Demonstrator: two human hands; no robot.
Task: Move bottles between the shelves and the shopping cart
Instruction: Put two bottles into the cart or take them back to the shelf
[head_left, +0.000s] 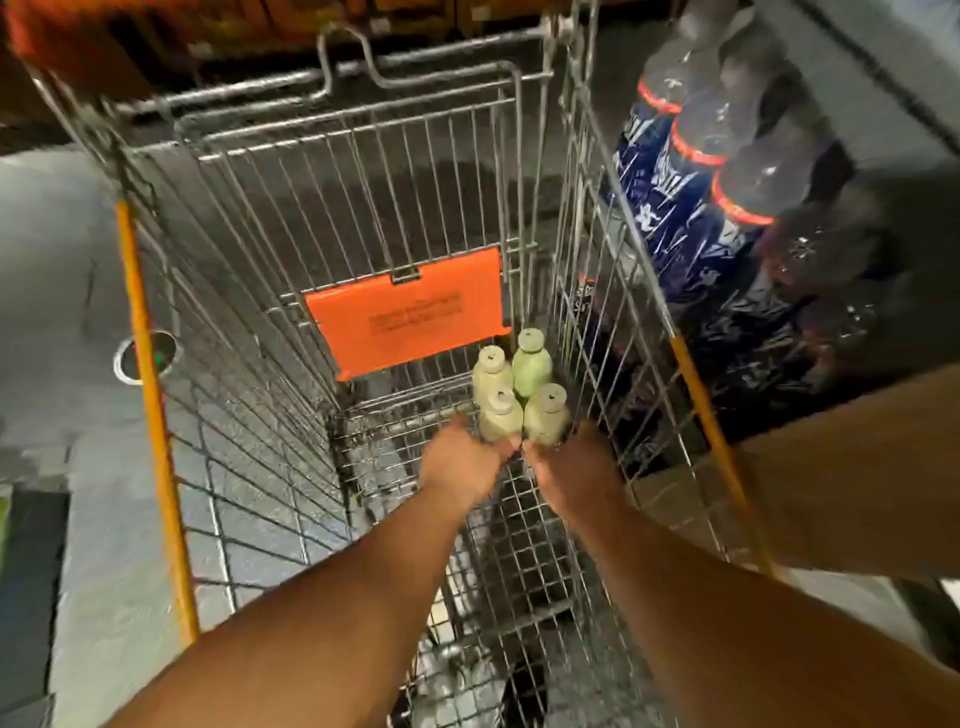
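Bottles (514, 387), four pale green with grey caps, stand upright in a tight cluster on the cart (363, 171) floor, at 1 o'clock from frame centre, below the orange flap (408, 314). Left hand (460, 462) is wrapped on the near-left bottle's base. Right hand (569, 467) is wrapped on the near-right one. Dark bottles (691, 171) in shrink-wrap lie outside the cart at 2 o'clock.
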